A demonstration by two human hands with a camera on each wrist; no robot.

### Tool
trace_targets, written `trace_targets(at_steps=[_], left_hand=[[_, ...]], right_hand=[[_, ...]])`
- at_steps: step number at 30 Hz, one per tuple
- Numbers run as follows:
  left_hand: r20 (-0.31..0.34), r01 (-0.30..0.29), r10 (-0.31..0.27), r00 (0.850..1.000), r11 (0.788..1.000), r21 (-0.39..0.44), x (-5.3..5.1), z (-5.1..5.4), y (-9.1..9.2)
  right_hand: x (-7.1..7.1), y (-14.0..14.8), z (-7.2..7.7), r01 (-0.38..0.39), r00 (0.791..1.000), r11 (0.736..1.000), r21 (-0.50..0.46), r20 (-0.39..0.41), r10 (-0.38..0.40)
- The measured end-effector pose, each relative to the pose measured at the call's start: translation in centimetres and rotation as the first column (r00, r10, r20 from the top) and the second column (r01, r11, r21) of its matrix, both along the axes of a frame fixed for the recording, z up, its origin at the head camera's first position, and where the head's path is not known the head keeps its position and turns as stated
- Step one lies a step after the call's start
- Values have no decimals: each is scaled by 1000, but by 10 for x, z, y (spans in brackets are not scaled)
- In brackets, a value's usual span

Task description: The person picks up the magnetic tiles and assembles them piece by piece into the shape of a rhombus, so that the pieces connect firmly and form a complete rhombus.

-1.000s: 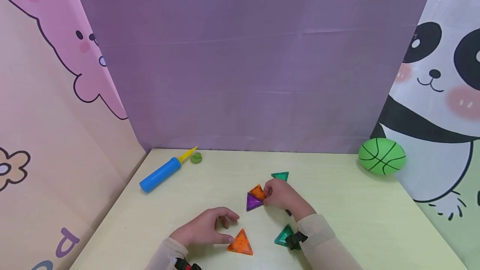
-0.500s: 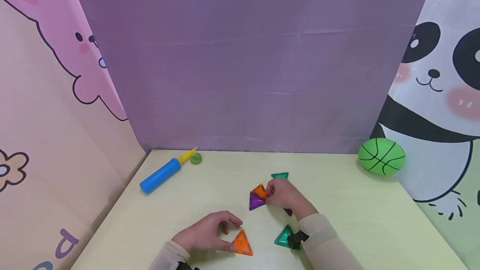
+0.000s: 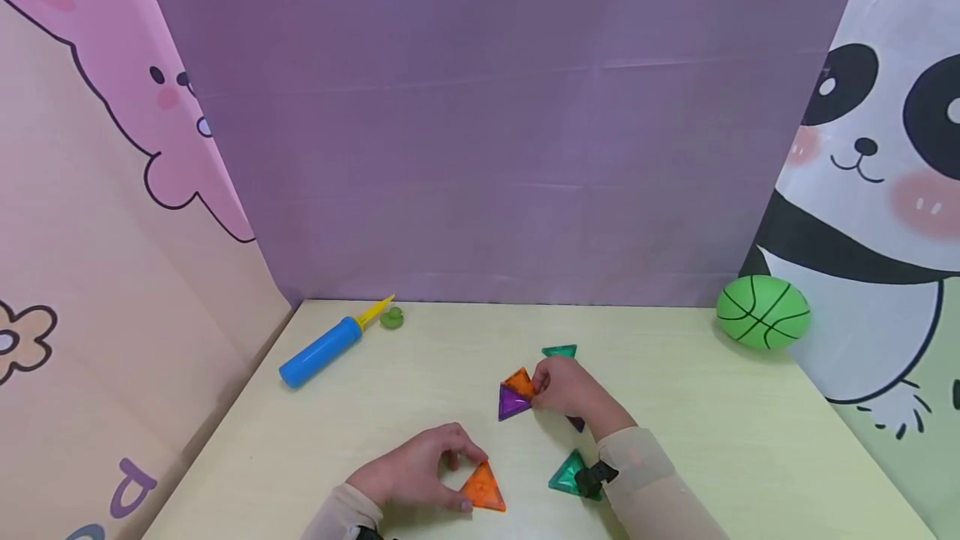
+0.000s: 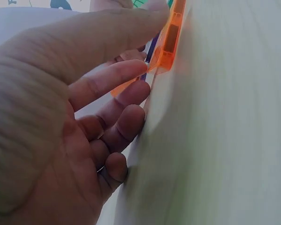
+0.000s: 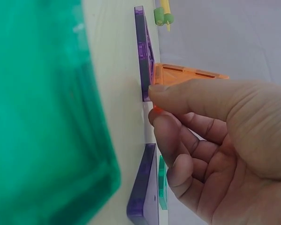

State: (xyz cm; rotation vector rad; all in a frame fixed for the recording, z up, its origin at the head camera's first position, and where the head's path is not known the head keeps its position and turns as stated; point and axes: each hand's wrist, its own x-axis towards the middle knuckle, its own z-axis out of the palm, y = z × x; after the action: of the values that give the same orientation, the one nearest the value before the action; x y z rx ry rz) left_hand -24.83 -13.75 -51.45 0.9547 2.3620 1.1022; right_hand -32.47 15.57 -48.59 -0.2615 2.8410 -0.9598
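On the table lies a translucent orange triangular magnetic tile (image 3: 486,488). My left hand (image 3: 416,467) pinches it, thumb at its lower left corner and index finger at its tip. Farther back, my right hand (image 3: 562,384) pinches a second orange magnetic tile (image 3: 519,381) between thumb and index finger. That tile is raised on edge and meets a flat purple magnetic tile (image 3: 512,402). Another purple tile (image 5: 143,187) lies by the right hand, mostly hidden under it in the head view. One green tile (image 3: 561,350) shows behind the right hand, another (image 3: 564,472) beside its wrist.
At the back left lies a blue pump (image 3: 322,352) with a yellow nozzle, next to a small green object (image 3: 392,317). A green ball (image 3: 763,312) with black lines sits at the back right corner. A purple cloth (image 3: 525,148) hangs behind the table (image 3: 712,407).
My left hand has moved right, and its index finger has come onto the near orange tile's tip. The right hand has shifted slightly right with the far orange and purple tiles.
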Motion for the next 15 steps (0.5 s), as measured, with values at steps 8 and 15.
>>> trace_targets(at_steps=[8, 15], left_hand=[[-98, -24, 21, 995, 999, -24, 1, -3, 5], [-130, -56, 46, 990, 996, -74, 2, -4, 13]], right_hand=[[-3, 0, -5, 12, 1000, 1000, 11, 8, -12], [-5, -1, -6, 23, 1000, 1000, 20, 21, -23]])
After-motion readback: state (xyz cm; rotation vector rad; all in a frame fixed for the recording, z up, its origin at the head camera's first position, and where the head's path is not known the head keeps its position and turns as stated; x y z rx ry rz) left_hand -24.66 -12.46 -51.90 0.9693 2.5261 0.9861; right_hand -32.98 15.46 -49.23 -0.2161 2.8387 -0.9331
